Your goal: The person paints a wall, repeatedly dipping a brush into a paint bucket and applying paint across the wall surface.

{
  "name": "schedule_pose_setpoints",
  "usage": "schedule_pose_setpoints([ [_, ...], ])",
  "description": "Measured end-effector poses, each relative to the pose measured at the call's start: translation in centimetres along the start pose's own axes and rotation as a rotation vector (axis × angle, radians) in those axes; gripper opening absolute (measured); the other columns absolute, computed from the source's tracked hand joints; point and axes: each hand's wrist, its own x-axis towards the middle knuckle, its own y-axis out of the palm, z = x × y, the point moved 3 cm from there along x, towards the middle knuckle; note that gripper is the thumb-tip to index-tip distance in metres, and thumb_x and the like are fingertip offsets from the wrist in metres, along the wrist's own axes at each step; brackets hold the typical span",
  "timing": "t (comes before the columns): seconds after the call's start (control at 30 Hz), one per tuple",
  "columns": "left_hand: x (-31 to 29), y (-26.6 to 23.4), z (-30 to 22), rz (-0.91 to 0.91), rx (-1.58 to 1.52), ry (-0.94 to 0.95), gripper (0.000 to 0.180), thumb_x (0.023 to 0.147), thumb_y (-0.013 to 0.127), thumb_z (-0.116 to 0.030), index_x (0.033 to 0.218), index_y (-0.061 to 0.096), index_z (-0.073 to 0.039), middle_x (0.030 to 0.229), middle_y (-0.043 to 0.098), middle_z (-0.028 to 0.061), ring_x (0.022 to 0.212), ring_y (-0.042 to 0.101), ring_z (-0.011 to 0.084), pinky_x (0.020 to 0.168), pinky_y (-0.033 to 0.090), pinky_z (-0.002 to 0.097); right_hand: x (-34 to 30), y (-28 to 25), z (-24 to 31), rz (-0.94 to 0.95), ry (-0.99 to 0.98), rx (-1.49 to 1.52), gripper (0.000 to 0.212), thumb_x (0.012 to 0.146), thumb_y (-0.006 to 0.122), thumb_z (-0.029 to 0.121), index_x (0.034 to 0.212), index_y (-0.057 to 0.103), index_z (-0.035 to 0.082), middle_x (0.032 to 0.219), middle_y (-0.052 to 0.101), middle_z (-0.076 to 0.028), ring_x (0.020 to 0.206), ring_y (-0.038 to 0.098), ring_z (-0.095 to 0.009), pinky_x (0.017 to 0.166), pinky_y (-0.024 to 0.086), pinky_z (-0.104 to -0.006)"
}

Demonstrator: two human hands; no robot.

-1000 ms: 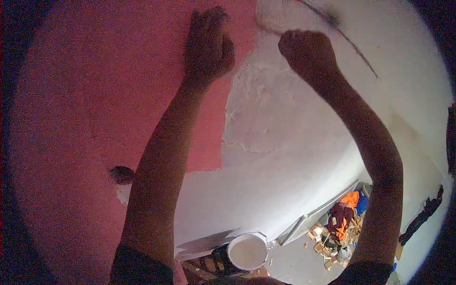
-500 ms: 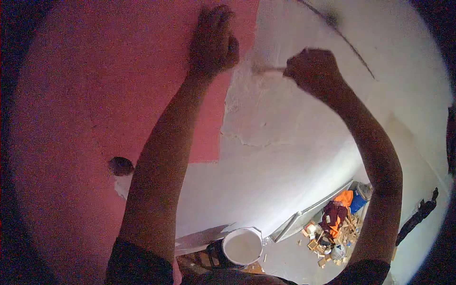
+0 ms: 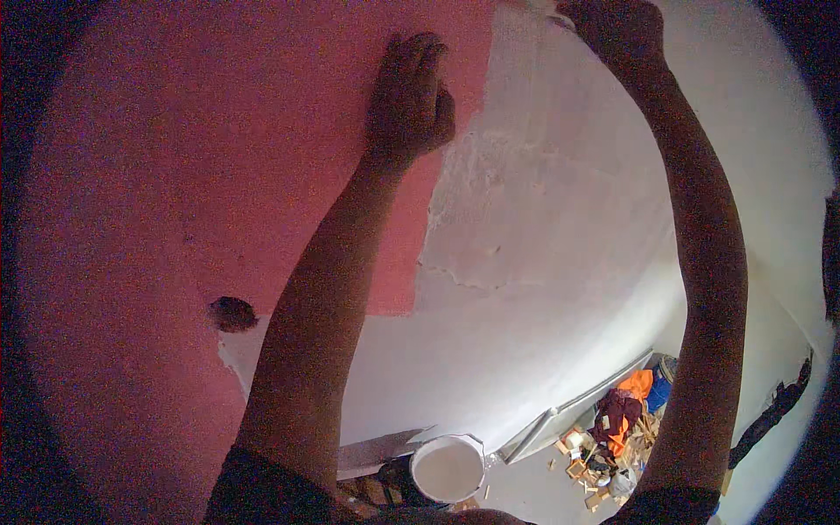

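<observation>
My left hand (image 3: 409, 101) rests against the pink-painted wall (image 3: 289, 175), close to where the pink meets the whitish surface. Its fingers are stretched upward with a slight bend, the thumb is apart, and nothing shows in it. High at the top edge, my right hand (image 3: 619, 31) is closed around a thin brush-like tool (image 3: 560, 19) held against the pale wall (image 3: 551, 201). Only a small pale end of the tool shows; the dim light and the frame edge hide the rest.
A bucket (image 3: 448, 469) of whitish liquid stands below me. On the floor at lower right lie wood scraps (image 3: 588, 468) and orange cloth (image 3: 636, 382), near a blue container (image 3: 662, 385). A dark hole (image 3: 234, 313) opens in the pink wall.
My right hand has swept up and to the right with the tool, from mid-wall to the top edge. The left hand stays on the pink wall; the view has shifted slightly.
</observation>
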Motion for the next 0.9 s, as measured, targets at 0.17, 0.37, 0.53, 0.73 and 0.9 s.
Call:
schedule_pose_setpoints([
  [0.17,0.5,0.1,-0.7,0.019,-0.092,0.002,0.044,0.066,0.052,-0.005,0.109,0.049,0.0,0.112,0.051,0.0212,0.108,0.047,0.0411,0.103,0.032,0.0499,-3.2,2.8,0.0,0.039,-0.224,0.141,0.015,0.082,0.059,0.026,0.077,0.062,0.013,0.07,0.062,-0.008,0.066,0.063,-0.025,0.057,0.05,-0.0418],
  [0.37,-0.5,0.9,-0.3,0.106,-0.041,-0.039,0.046,0.066,0.053,-0.005,0.111,0.05,0.0,0.114,0.052,0.0223,0.11,0.047,0.0416,0.101,0.036,0.0495,-12.0,-2.4,6.4,0.342,-0.301,0.283,0.011,0.076,0.059,0.019,0.072,0.063,0.01,0.067,0.061,-0.01,0.061,0.064,-0.027,0.05,0.049,-0.042],
  [0.53,-0.9,-0.2,-0.3,0.159,-0.023,-0.061,0.044,0.086,0.039,-0.026,0.117,0.05,0.005,0.118,0.05,0.025,0.111,0.047,0.0425,0.103,0.029,0.0507,-19.6,-4.4,9.7,0.544,-0.434,0.454,0.007,0.074,0.06,0.016,0.071,0.062,0.01,0.066,0.061,-0.006,0.06,0.063,-0.022,0.045,0.045,-0.0371],
  [0.73,-2.2,0.1,-0.4,0.241,-0.142,-0.11,0.044,0.085,0.042,-0.024,0.12,0.049,0.003,0.128,0.045,0.0235,0.121,0.04,0.041,0.106,0.027,0.0491,-23.2,-4.6,9.6,0.683,-0.476,0.611,0.01,0.077,0.06,0.021,0.076,0.062,0.011,0.067,0.061,-0.007,0.061,0.064,-0.025,0.047,0.046,-0.0419],
  [0.9,-3.5,-0.3,-0.8,0.198,-0.065,-0.064,0.044,0.071,0.051,-0.011,0.114,0.05,0.001,0.12,0.05,0.0228,0.114,0.045,0.0412,0.101,0.034,0.0491,-17.6,-0.5,7.3,0.523,-0.329,0.542,0.024,0.083,0.058,0.035,0.074,0.063,0.014,0.067,0.061,-0.009,0.065,0.064,-0.026,0.053,0.048,-0.0423],
])
